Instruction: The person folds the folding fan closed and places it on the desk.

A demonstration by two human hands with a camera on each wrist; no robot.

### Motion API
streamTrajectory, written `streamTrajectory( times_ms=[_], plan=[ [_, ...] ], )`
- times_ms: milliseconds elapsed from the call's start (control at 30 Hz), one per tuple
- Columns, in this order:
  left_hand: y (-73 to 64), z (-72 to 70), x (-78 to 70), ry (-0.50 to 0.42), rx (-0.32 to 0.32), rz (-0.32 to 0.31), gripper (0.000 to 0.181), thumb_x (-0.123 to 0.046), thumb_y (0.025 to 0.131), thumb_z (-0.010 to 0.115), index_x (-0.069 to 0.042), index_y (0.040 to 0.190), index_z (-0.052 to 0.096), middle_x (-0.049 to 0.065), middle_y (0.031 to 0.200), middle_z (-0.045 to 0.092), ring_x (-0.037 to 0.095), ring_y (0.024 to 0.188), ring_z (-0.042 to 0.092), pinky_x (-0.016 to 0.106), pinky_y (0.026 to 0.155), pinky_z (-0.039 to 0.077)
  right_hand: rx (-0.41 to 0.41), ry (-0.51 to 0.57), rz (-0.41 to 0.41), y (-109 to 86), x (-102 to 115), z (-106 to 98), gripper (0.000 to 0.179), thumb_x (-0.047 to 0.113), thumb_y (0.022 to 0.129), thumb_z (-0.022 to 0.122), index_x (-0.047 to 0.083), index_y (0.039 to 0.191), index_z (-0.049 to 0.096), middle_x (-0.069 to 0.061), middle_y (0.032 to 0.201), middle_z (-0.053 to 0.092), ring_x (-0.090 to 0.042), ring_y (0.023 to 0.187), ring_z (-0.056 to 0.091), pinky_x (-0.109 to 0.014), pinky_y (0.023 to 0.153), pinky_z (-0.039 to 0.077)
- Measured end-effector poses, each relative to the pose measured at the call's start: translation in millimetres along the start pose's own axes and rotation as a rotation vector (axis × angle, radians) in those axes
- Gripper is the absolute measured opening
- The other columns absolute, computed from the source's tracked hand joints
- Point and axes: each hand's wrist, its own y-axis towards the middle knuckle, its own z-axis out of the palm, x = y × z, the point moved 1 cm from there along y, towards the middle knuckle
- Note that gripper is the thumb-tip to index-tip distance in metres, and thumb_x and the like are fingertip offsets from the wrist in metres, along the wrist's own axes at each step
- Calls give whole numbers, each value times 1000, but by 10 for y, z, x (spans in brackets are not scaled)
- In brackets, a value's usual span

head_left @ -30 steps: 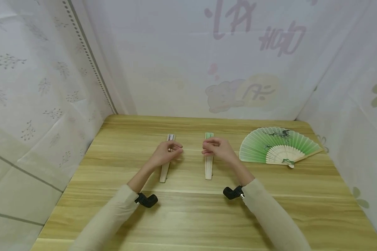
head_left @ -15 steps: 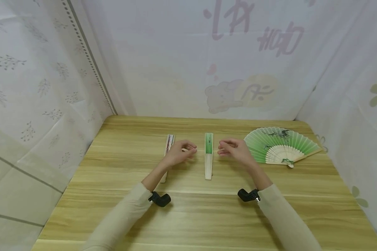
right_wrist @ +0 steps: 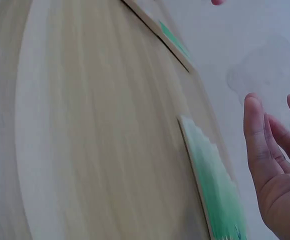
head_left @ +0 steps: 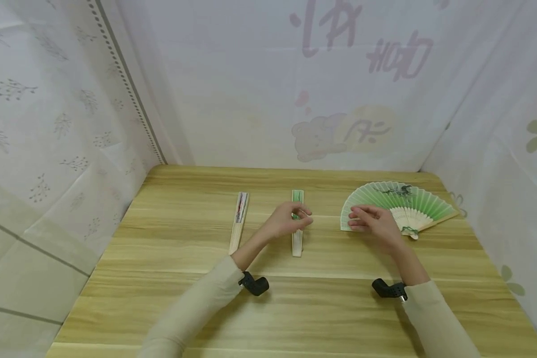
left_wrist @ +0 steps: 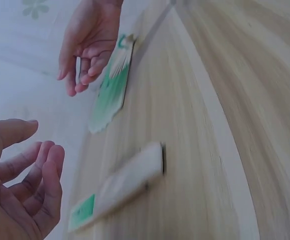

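Note:
In the head view my left hand [head_left: 288,220] hovers over a folded green hand fan [head_left: 297,243], its fingers loosely bent and holding nothing. My right hand [head_left: 378,226] is raised in front of the left part of a spread green hand fan [head_left: 411,201], also holding nothing. That spread fan has pale ribs, a dark printed motif and a green cord at its pivot. Left of both hands lies a second folded fan [head_left: 239,221] with a pale, dark and reddish print. The left wrist view shows a gap between the left hand [left_wrist: 27,185] and the folded green fan [left_wrist: 120,187].
All the fans lie on a wood-grain table [head_left: 268,318]. A pale printed curtain [head_left: 232,99] hangs behind the table's far edge, with more patterned cloth [head_left: 58,149] on the left and at the right. A black wrist camera [head_left: 255,283] sits on each sleeve.
Both hands have moved right. The left passed from the patterned folded fan to above the green folded one; the right went from the green folded fan to the spread fan. The fans stayed put.

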Motion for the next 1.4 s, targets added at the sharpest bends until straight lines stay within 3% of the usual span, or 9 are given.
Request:
streamTrajectory(
  times_ms=[267,533,767,1067,1400],
  plan=[
    [175,347,-79,52,61,-12,24,-18,96,74,-1,112,70,3,94,68,13,80,65,26,65,53,-28,35,-8,-219,53,-378,22,15,106,58,2,122,66,-15,110,69,-30,98,71,-43,89,53],
    [233,576,-152,57,43,-100,20,-20,93,76,-5,105,69,-1,88,69,10,75,65,25,63,52,-40,129,-38,-391,12,-670,21,8,107,54,1,116,72,-14,106,72,-25,93,73,-39,85,56],
    [300,696,-163,130,1,-143,22,-24,93,77,-7,105,69,-3,84,69,9,69,64,24,61,50,-71,230,-33,-506,19,-900,25,4,107,50,7,111,75,-11,104,73,-22,92,73,-35,83,57],
    [386,763,-169,217,-92,-228,34,-29,91,78,-4,113,69,0,93,72,8,71,63,27,65,50,-198,331,6,-650,41,-1264,23,4,106,53,6,105,76,-10,97,73,-21,87,73,-34,79,58],
    [474,849,-85,317,-129,-251,32,-31,86,82,-7,104,71,-5,84,67,10,73,61,26,63,48,-320,294,123,-809,-21,-1526,18,8,103,61,6,96,77,-10,92,75,-20,82,73,-32,75,59]
  ],
)
